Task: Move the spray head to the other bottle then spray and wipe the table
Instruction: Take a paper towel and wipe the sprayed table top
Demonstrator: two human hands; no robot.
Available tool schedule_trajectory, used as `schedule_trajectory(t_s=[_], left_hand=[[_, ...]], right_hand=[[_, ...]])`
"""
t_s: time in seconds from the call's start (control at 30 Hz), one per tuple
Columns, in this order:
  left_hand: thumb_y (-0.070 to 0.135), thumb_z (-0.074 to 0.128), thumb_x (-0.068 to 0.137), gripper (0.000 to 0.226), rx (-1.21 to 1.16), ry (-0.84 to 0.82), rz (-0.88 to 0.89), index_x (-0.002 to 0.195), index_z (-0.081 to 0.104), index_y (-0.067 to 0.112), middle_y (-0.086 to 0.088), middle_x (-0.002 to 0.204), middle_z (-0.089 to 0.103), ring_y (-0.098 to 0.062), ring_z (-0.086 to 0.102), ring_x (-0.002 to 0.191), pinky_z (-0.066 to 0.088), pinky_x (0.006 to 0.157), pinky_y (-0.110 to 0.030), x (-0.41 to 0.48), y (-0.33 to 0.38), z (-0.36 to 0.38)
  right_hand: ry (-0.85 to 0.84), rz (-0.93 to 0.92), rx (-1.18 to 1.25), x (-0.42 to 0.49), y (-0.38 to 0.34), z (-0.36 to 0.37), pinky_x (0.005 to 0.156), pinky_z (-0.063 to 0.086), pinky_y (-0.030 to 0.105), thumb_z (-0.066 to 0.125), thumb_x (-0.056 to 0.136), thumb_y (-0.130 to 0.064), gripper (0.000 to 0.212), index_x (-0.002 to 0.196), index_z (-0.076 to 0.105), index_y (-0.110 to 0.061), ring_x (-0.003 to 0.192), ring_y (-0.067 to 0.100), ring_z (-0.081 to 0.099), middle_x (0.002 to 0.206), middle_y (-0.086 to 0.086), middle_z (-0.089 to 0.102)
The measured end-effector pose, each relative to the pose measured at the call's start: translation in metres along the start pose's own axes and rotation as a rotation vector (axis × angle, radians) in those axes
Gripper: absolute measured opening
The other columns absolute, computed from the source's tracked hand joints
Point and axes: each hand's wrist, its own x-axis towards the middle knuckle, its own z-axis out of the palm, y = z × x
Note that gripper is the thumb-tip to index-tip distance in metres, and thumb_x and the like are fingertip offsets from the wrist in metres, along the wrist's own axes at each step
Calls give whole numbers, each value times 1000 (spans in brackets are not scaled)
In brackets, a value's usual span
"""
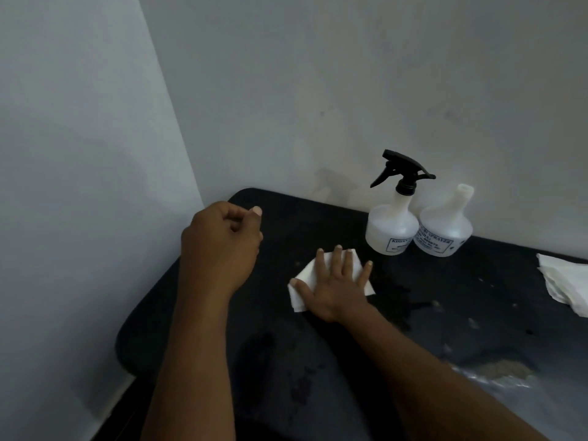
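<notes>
Two translucent white bottles stand at the back of the black table (197, 313), against the wall. The left bottle (389, 224) carries the black spray head (402, 171). The right bottle (445, 227) has an open neck with no head. My right hand (337, 283) lies flat, fingers spread, pressing a folded white tissue (305, 278) onto the table in front of the bottles. My left hand (219, 240) hovers above the table's left part, its fingers curled in with nothing in them.
A pile of crumpled white tissues (563, 281) lies at the right edge of the view. Walls close in the table at the back and left. Wet spots and a worn grey patch (499, 370) mark the surface near the right front.
</notes>
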Motion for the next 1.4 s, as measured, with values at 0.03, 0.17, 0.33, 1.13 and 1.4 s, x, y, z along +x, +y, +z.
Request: schedule_trajectory(t_s=[0.03, 0.17, 0.33, 1.13, 1.4], left_hand=[[38, 62, 91, 19, -1, 0, -2, 76, 62, 27, 6, 69, 72, -13, 69, 67, 56, 70, -35, 0, 0, 0], [41, 62, 91, 20, 10, 3, -14, 77, 62, 26, 5, 69, 72, -12, 69, 66, 55, 69, -34, 2, 0, 0], [42, 59, 92, 20, 44, -3, -11, 78, 60, 28, 5, 73, 71, -11, 68, 67, 51, 63, -29, 2, 1, 1], [31, 65, 90, 9, 82, -152, 17, 82, 65, 25, 2, 78, 73, -14, 69, 74, 58, 73, -39, -1, -3, 0], [30, 67, 89, 11, 70, -161, 27, 80, 65, 24, 1, 78, 73, -16, 70, 73, 58, 73, -39, -8, 2, 6]], right_hand=[[-4, -21, -15, 3, -12, 0, 101, -23, 68, 12, 80, -82, 95, 151, -13, -24, 144, 38, -21, 159, 18, -20], [-7, -229, -45, -7, -65, 6, 104, -21, 68, 15, 83, -78, 94, 153, -7, -20, 145, 36, -22, 159, 21, -15], [-17, -473, -41, -34, -108, 19, 107, -18, 66, 17, 88, -69, 85, 153, -3, -19, 146, 33, -19, 160, 21, -12], [-41, -692, -119, -84, -31, 20, 103, -26, 66, 9, 87, -74, 76, 151, 0, -34, 147, 20, -20, 162, 4, -11], [-16, -209, -112, -52, 101, -6, 106, -19, 64, -5, 76, -81, 80, 147, -11, -45, 143, 9, -21, 161, -7, -18]])
